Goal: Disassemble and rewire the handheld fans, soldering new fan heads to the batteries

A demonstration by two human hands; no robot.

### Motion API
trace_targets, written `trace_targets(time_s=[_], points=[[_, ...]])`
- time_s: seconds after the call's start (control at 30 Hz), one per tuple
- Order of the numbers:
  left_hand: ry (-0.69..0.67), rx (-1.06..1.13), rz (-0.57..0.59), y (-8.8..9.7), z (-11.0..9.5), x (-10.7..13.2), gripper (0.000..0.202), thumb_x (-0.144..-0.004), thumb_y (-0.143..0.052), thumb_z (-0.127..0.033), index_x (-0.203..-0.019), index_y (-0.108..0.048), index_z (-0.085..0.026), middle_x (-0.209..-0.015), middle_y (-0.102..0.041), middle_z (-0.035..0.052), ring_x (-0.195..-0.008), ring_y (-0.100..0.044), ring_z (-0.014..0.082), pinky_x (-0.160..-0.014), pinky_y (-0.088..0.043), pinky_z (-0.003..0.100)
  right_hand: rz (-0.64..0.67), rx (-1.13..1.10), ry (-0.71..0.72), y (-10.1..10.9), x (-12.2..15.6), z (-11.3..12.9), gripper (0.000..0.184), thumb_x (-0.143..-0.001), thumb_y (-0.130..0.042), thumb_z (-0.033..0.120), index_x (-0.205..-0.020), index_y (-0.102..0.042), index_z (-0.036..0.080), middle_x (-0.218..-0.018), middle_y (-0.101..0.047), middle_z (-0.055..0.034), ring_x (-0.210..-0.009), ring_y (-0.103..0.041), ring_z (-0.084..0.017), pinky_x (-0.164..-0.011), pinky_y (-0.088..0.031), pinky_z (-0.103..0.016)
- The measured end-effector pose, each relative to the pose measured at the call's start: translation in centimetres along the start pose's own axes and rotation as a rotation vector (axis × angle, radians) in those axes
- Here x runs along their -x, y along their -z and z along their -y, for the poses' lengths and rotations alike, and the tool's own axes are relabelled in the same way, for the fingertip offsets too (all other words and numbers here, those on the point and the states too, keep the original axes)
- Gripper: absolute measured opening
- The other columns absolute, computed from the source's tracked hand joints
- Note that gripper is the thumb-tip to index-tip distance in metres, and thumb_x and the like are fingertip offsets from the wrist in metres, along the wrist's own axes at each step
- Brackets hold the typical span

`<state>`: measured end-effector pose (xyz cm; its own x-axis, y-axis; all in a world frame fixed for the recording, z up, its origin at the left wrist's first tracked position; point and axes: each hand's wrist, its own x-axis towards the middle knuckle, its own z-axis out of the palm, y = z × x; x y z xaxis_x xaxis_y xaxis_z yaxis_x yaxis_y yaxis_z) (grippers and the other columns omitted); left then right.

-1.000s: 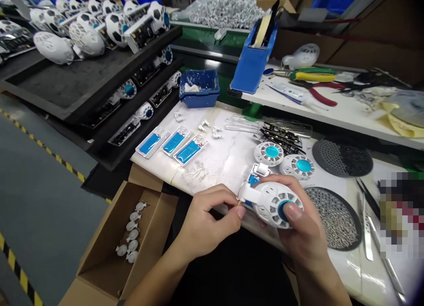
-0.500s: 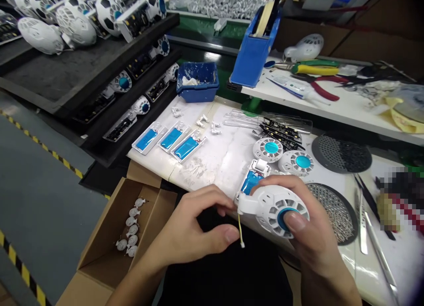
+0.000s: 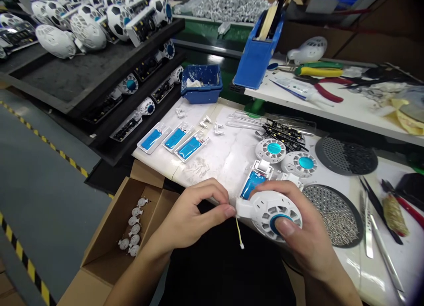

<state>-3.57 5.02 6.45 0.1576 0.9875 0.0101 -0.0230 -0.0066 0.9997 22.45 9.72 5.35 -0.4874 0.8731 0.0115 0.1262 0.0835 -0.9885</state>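
Head view. Right hand [image 3: 314, 244] wraps a white lattice housing [image 3: 265, 209] with a blue hub, thumb pressed on the hub. Left hand [image 3: 195, 217]: thumb and forefinger pinched together at the housing's white end cap [image 3: 243, 207], just beside a thin yellow wire [image 3: 238, 233] hanging loose below it. Containers, placed from the housing: to its left, a cardboard box [image 3: 109, 235] holds small white round parts [image 3: 133, 226]; far beyond it, a blue plastic tub [image 3: 201, 96] holds a white wad [image 3: 194, 83]; to its right, a round mesh tray [image 3: 360, 220] holds small metal pieces [image 3: 338, 222].
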Motion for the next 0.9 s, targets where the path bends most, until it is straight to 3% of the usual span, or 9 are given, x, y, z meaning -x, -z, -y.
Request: trace_targets(time_s=[0.1, 0.23, 0.33, 0.47, 0.7, 0.77, 0.83, 0.9], points=[[0.030, -0.037, 0.056, 1.3, -0.8, -0.2, 0.018, -0.105, -0.072, -0.033, -0.095, -0.070, -0.018, -0.096, -0.068, 0.0045, -0.090, -0.063, 0.0169, -0.084, -0.050, 0.029, 0.048, 0.024, -0.003, 0.4, 0.2, 0.1, 0.046, -0.105, -0.062, 0.064, -0.134, -0.063, 0.028, -0.111, -0.069, -0.0069, -0.083, -0.064, -0.022, -0.063, -0.046, -0.031], [-0.003, -0.048, 0.117, 2.1, -1.5, -1.7, 0.020, -0.108, -0.067, -0.035, -0.098, -0.069, -0.018, -0.098, -0.067, 0.0045, -0.092, -0.062, 0.0170, -0.085, -0.049, 0.029, 0.210, 0.101, 0.049, -0.3, -0.1, 0.9, 0.038, -0.108, -0.058, 0.058, -0.132, -0.061, 0.030, -0.107, -0.069, -0.0046, -0.083, -0.066, -0.019, -0.061, -0.046, -0.028], [0.038, 0.077, 0.350, 1.9, -1.4, -3.2, 0.022, -0.107, -0.069, -0.036, -0.097, -0.067, -0.017, -0.095, -0.065, 0.0037, -0.088, -0.061, 0.0155, -0.081, -0.049, 0.028, 0.268, 0.156, 0.145, -1.0, 0.0, 1.5, 0.039, -0.108, -0.056, 0.062, -0.132, -0.061, 0.032, -0.104, -0.071, -0.0017, -0.079, -0.068, -0.017, -0.066, -0.051, -0.027], [0.090, 0.084, 0.578, 1.9, -1.3, -5.1, 0.023, -0.104, -0.073, -0.037, -0.092, -0.067, -0.018, -0.091, -0.068, 0.0029, -0.083, -0.060, 0.0142, -0.078, -0.048, 0.027, 0.235, 0.238, 0.237, -0.5, 1.2, 1.8, 0.046, -0.106, -0.058, 0.071, -0.134, -0.065, 0.036, -0.115, -0.076, -0.0012, -0.096, -0.075, -0.021, -0.083, -0.061, -0.029], [-0.016, -0.095, 0.904, 0.5, -3.5, -8.6, 0.033, -0.092, -0.087, -0.046, -0.073, -0.073, -0.023, -0.077, -0.073, 0.0012, -0.078, -0.067, 0.0183, -0.076, -0.053, 0.031, 0.368, 0.163, 0.139, 1.6, 3.2, 2.0, 0.056, -0.102, -0.056, 0.077, -0.125, -0.075, 0.029, -0.104, -0.078, -0.0067, -0.087, -0.076, -0.026, -0.077, -0.063, -0.033], [-0.053, -0.126, 1.004, 0.3, -4.6, -9.9, 0.028, -0.096, -0.082, -0.046, -0.079, -0.076, -0.024, -0.086, -0.077, 0.0025, -0.084, -0.072, 0.0196, -0.080, -0.056, 0.032, 0.271, 0.187, 0.175, 1.8, 3.8, 1.8, 0.054, -0.103, -0.054, 0.075, -0.128, -0.074, 0.032, -0.104, -0.078, -0.0058, -0.088, -0.077, -0.025, -0.078, -0.063, -0.032], [-0.137, -0.280, 0.992, 0.9, -5.5, -11.3, 0.022, -0.101, -0.077, -0.045, -0.095, -0.082, -0.025, -0.103, -0.081, 0.0048, -0.098, -0.076, 0.0216, -0.092, -0.058, 0.032, 0.112, 0.204, 0.196, 1.9, 4.5, 1.5, 0.054, -0.102, -0.055, 0.077, -0.130, -0.072, 0.033, -0.106, -0.077, -0.0061, -0.089, -0.077, -0.026, -0.077, -0.063, -0.032], [-0.245, -0.672, 0.751, 2.2, -5.8, -13.0, 0.023, -0.104, -0.072, -0.042, -0.111, -0.083, -0.023, -0.120, -0.080, 0.0084, -0.114, -0.074, 0.0260, -0.105, -0.053, 0.038, -0.030, 0.145, 0.137, 2.2, 4.9, 0.8, 0.056, -0.101, -0.058, 0.077, -0.131, -0.069, 0.031, -0.109, -0.075, -0.0077, -0.086, -0.075, -0.026, -0.070, -0.061, -0.032]])
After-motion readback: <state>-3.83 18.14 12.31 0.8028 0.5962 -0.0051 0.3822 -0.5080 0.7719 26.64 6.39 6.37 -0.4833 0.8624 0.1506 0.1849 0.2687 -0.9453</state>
